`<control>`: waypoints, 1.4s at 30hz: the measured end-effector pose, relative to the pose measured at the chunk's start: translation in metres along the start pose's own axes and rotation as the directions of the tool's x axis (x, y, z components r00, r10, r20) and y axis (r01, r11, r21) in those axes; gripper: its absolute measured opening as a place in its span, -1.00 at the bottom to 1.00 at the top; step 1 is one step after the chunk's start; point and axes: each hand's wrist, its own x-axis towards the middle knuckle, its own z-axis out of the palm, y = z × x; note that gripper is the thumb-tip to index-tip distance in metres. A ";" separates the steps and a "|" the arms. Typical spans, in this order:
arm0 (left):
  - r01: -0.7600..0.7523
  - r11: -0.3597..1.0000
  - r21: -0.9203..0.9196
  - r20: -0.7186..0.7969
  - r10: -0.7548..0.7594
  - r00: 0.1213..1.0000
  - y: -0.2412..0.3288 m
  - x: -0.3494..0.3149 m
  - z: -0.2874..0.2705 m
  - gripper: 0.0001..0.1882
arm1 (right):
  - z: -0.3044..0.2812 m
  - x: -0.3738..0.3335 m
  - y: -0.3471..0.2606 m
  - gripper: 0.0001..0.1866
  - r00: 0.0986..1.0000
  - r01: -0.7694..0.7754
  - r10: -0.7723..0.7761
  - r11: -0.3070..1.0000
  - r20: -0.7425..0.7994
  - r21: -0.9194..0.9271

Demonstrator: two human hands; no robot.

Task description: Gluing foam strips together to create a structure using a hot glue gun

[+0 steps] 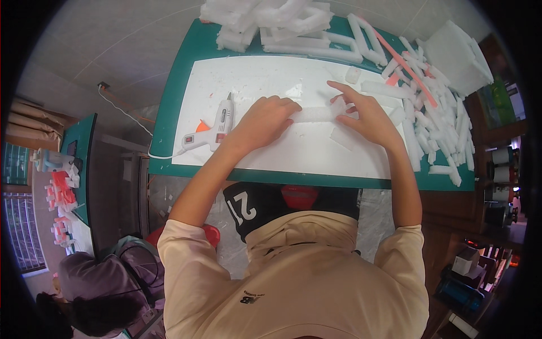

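- Both grips are working on one white foam strip [317, 114], which is lying on the white board [271, 152] near the middle of the table [175, 85].
- Left hand [265, 118] is lying curled over the left end of the strip, fingers bent down and pressing it onto the board; I cannot tell if the thumb is closing under it.
- Right hand [367, 116] is holding the right end of the strip, with thumb and some fingers pinching it, while the index finger is stretching out to the upper left, away from the strip.
- White hot glue gun [212, 127] with an orange nozzle is lying on the board just to the left of the left hand, not touching it, and its white cable [161, 156] is running off the left edge of the table.
- Many cut foam strips [446, 135] are lying in a loose heap on the right side of the table, with some pink strips [403, 62] between them.
- Bigger foam frames and blocks [282, 22] are piling at the far edge of the table.
- Another person [107, 288] in a purple top is sitting at the lower left, well apart from the hands.
- Second green table [79, 141] at the left is carrying more white and pink foam pieces [62, 195].
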 end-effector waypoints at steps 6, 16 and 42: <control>0.026 1.000 -0.013 0.017 -0.025 1.000 0.003 0.000 -0.001 -0.69 | 0.003 0.000 -0.004 -0.26 1.000 -0.016 0.016 1.000 -0.011 -0.001; 0.025 1.000 -0.014 0.006 -0.025 1.000 0.003 -0.001 -0.002 -0.70 | 0.006 0.000 -0.001 -0.25 1.000 0.009 -0.009 1.000 -0.019 0.003; 0.058 0.998 -0.017 0.080 -0.056 0.995 0.006 -0.004 -0.005 -0.64 | 0.005 0.002 -0.008 -0.27 0.999 0.037 -0.037 0.999 -0.007 0.026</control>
